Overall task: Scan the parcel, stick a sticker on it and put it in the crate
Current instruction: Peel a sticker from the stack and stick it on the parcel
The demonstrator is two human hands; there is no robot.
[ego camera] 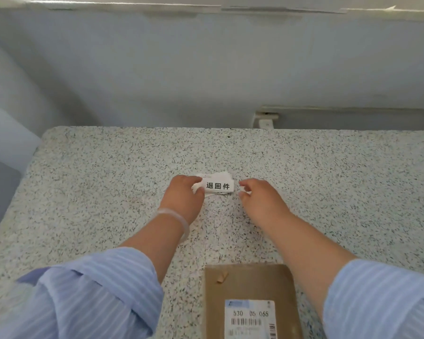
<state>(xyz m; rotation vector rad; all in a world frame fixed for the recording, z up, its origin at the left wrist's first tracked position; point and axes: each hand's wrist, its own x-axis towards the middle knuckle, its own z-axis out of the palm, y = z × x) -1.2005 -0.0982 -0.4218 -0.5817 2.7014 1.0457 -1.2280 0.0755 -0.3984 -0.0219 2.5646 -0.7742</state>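
The left hand (pixel 184 194) is gripping the left end of the sticker stack (pixel 216 185), thumb on top, holding it against the speckled table (pixel 83 192). The right hand (pixel 257 196) is lying just beside the stack's right end, fingertips pinched together, apparently on a sticker edge; whether one is peeling free cannot be told. The sticker step appears to be starting; scanning status is not showing. The parcel (pixel 250 299) is lying flat at the near edge, label up, bare of any added sticker. No crate or scanner is in view. Open surface is lying on both sides; the wall (pixel 206 69) is bounding the far edge.
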